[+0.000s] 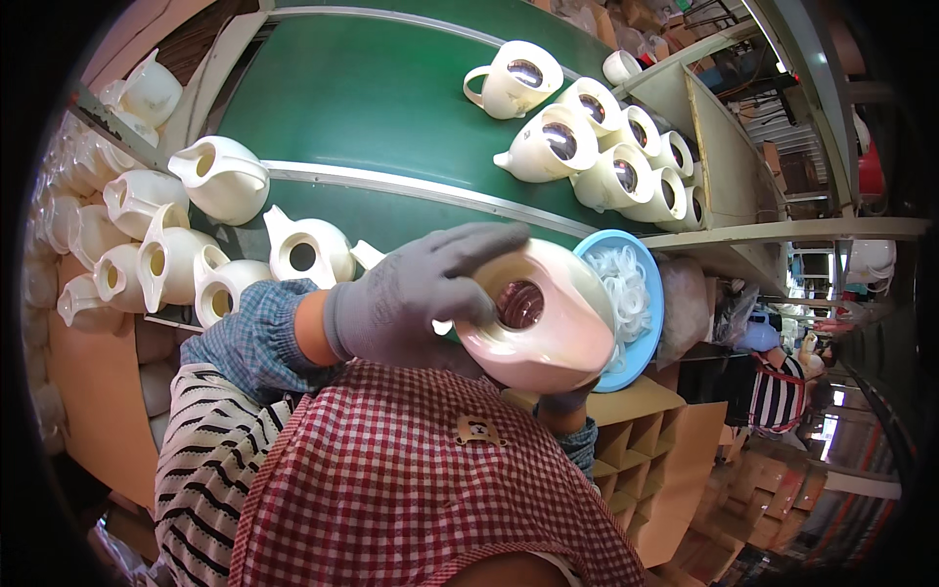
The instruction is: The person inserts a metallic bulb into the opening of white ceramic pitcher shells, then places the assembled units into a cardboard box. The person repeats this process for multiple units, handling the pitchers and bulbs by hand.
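A cream-coloured thermos jug body (pixel 568 282) is tilted in front of my apron, its round top opening facing up and a shiny dark liner showing inside. My left hand (pixel 418 293), in a grey work glove, grips it from the left, with fingers over the rim beside the opening. My right hand (pixel 568 400), also gloved, holds the jug from below and is mostly hidden behind it. Just past the jug stands a light blue plastic basin (pixel 655 308) filled with translucent white plastic rings (pixel 623 286).
Jug bodies with mirrored liners (pixel 561 139) cluster at the right of the green conveyor belt (pixel 352 95). Several hollow jug bodies (pixel 180 260) crowd the left. A metal rail (pixel 411 192) crosses the belt. A divided cardboard box (pixel 623 462) stands at lower right; another person (pixel 776 392) is beyond.
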`<state>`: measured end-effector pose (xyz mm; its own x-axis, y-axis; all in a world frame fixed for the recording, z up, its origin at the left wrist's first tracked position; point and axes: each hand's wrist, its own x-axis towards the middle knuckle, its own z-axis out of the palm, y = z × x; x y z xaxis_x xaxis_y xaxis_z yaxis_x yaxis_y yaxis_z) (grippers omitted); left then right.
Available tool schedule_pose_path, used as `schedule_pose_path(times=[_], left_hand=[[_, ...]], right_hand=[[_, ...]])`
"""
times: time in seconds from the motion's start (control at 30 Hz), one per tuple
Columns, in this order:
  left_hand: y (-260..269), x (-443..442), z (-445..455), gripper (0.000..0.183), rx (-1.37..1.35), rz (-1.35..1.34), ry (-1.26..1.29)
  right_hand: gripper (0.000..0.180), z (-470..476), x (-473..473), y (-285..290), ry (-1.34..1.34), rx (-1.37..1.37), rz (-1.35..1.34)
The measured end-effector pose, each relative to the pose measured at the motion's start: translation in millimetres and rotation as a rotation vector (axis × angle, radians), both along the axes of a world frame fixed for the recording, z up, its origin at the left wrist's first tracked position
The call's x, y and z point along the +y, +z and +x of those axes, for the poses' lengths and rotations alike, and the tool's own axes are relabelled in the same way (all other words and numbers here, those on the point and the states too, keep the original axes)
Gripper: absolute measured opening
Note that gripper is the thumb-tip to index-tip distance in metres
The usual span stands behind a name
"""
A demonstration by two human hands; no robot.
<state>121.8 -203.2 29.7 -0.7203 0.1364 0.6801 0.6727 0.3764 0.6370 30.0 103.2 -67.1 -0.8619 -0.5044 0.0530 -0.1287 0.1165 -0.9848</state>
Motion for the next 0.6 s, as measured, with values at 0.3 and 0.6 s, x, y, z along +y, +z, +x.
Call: schedule_pose_path(times=[0.3, 0.6], left_hand=[[-86, -38, 4, 0.059, -0.404, 0.387, 0.339], [-95, -56, 52, 0.067, -0.536, 0.582, 0.455]], right_hand=[[0.053, -42, -63, 40, 0.275, -0.293, -0.422], [0.060, -173, -286, -15, 0.421, 1.032, 0.827]])
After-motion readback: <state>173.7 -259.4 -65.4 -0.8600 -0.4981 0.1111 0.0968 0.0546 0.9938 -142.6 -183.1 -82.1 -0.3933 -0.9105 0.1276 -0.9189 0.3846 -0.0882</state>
